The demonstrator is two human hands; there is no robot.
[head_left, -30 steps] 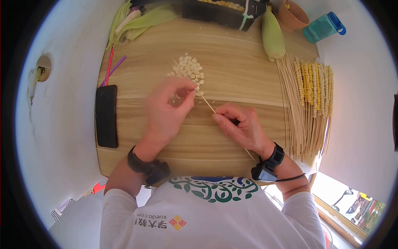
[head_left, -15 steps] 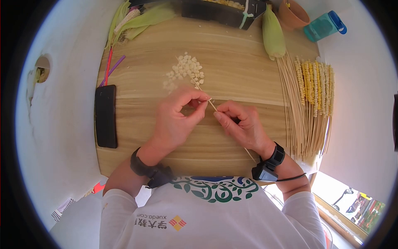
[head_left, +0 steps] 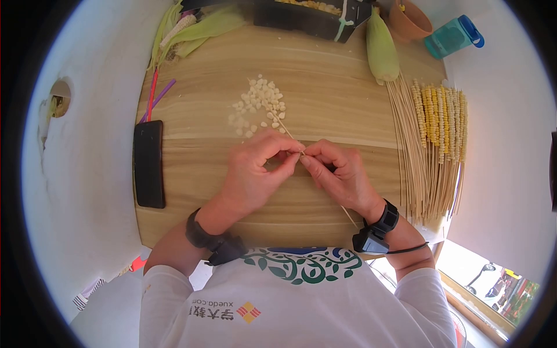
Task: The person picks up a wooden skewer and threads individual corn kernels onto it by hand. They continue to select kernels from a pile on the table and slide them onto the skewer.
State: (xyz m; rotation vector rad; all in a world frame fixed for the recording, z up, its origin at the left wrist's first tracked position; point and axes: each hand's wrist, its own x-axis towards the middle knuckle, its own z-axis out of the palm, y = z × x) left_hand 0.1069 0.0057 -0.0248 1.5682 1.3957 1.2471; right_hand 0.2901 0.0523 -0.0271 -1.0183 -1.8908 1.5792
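A thin wooden skewer slants across the middle of the table, its upper end lying over a loose heap of pale corn kernels. My right hand is closed, thumb and forefinger pinching the skewer. My left hand is also closed, its fingertips meeting the right ones around the same skewer. A pale kernel on the skewer sits at the left fingertips, mostly hidden by them. On the right lie a bundle of bare skewers and several skewers threaded with yellow and white kernels.
A black phone lies at the left edge, near red and purple sticks. Corn husks, a black box, a corn cob in its husk, a clay pot and a teal bottle line the back.
My left hand has moved right and slightly down along the skewer, bringing its fingertips to the right hand's. More loose kernels show behind it. My right hand has stayed in place.
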